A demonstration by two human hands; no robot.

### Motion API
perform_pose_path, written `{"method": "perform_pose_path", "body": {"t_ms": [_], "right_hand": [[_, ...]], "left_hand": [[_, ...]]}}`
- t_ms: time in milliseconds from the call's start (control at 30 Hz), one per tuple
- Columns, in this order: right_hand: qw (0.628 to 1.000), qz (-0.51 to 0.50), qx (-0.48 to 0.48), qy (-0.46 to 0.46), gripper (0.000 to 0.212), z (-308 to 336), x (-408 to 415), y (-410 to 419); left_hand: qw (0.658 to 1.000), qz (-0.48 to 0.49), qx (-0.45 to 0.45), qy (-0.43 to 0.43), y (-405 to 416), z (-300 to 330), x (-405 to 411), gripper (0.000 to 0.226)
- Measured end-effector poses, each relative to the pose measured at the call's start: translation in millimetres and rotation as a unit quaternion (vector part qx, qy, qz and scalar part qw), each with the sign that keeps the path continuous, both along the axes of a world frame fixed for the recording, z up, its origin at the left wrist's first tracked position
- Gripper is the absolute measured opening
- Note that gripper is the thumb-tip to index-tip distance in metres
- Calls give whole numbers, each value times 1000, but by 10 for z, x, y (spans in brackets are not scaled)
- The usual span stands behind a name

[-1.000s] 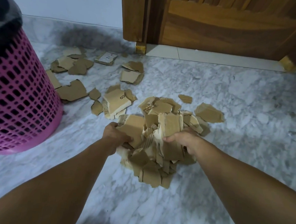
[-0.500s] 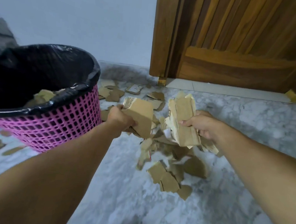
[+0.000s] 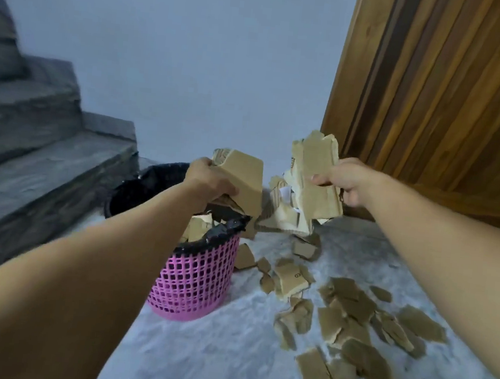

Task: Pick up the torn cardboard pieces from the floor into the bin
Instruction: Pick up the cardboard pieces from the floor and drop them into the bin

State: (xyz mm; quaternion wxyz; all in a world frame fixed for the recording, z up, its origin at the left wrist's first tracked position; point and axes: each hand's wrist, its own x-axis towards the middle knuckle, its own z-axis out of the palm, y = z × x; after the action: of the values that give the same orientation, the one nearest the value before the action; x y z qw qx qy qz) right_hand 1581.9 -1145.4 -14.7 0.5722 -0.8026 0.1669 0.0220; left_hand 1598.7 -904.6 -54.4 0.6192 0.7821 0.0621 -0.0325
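Both handfuls had swung up over the bin [image 3: 194,278], left hand [image 3: 209,182] and right hand [image 3: 345,180] each gripping cardboard [image 3: 317,177], some already inside, plenty of scraps [image 3: 352,321] left on the floor [image 3: 211,353].

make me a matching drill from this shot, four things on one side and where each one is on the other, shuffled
Things:
1. left hand
2. right hand
3. pink bin
4. loose cardboard pieces

Places:
A. spread on the marble floor right of the bin
B. standing at the foot of the stone steps
C. gripping cardboard over the bin's rim
D. gripping cardboard in front of the wooden door

Pairs: 1-C, 2-D, 3-B, 4-A
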Motion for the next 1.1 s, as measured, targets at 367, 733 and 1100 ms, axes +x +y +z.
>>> {"method": "perform_pose_path", "body": {"t_ms": [367, 733, 1100], "right_hand": [[997, 61, 54, -5, 47, -193, 438, 1473], [996, 57, 27, 70, 33, -671, 339, 1528], [993, -12, -39, 107, 30, -346, -171, 79]], "left_hand": [[994, 98, 41, 36, 1171, -174, -33, 44], [958, 39, 285, 12, 1264, -535, -142, 58], [967, -164, 190, -49, -32, -321, -181, 24]]}}
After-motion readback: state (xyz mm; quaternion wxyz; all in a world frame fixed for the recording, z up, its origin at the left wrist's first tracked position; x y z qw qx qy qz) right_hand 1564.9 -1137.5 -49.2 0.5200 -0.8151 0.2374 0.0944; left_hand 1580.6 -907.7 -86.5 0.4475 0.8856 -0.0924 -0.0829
